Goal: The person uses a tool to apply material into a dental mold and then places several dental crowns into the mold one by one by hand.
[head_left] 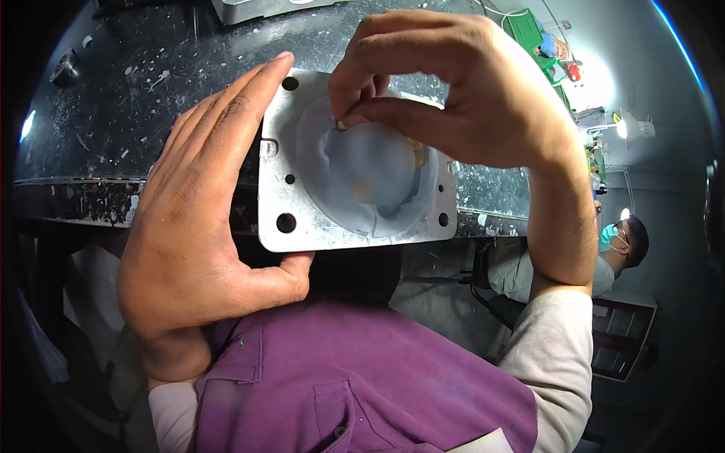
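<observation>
A square silver metal plate (273, 198) with round holes at its corners lies at the edge of the workbench, tilted toward me. Its round middle hollow (332, 177) is lined with a cloudy grey-white material, with a few small yellowish pieces (417, 152) at its right side. My left hand (200, 204) braces the plate's left side, fingers stretched along it and thumb against the near edge. Over the far part of the hollow, my right hand (461, 90) is closed in a pinch at the lining. What its fingertips hold is too small to name.
The dark, scuffed workbench (174, 53) runs across the far side. On it are another metal block (257, 7) at the back and a small dark metal cylinder (66, 68) at far left. A masked person (619, 245) sits to the right, beyond green trays (525, 30) and lamps.
</observation>
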Available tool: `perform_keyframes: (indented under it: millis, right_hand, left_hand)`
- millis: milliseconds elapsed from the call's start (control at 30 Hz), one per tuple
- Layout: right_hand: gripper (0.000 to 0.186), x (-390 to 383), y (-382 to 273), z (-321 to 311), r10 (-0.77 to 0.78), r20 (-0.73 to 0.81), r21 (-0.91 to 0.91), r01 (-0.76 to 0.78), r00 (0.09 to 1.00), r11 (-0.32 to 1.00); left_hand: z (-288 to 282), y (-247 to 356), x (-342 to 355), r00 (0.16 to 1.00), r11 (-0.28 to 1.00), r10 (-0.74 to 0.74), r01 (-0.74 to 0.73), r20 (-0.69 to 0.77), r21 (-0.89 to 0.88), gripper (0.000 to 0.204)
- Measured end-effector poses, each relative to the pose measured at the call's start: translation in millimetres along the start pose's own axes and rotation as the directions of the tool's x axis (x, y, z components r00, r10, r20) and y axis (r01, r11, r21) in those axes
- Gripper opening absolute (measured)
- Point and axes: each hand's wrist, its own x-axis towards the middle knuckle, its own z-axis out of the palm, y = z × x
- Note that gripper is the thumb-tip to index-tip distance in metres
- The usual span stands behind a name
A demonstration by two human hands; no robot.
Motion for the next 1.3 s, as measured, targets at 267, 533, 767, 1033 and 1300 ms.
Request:
perform_keyframes:
  millis: [267,533,767,1033,1300]
  right_hand:
    - [0.019,-11.3,5.0,10.4,-0.114,-0.059,-0.289,0.093,0.992,0.953]
    - [0.018,-11.5,15.6,12.3,0.086,-0.138,-0.017,-0.089,0.987,0.996]
    - [0.015,2.7,-22.2,1.6,0.077,-0.082,-0.162,-0.090,0.994,0.983]
    - [0.013,1.8,-8.3,4.9,0.104,-0.017,-0.289,-0.104,0.994,0.952]
    - [0.012,-4.8,-15.2,6.0,0.012,-0.007,-0.398,-0.014,1.000,0.917]
  left_hand:
    - [-0.1,-0.2,1.7,1.000,1.000,-0.002,0.002,0.012,-0.010,0.118]
    - [-1.9,-3.5,-2.5,1.000,1.000,0.021,-0.021,-0.003,-0.014,0.118]
    - [-4.3,-3.5,-4.0,1.000,1.000,-0.007,0.007,0.001,-0.022,0.119]
    - [-3.8,-1.0,-3.9,1.000,0.999,-0.021,0.021,-0.003,-0.043,0.119]
    - [-0.2,0.4,-1.3,1.000,1.000,0.009,-0.009,-0.029,-0.029,0.119]
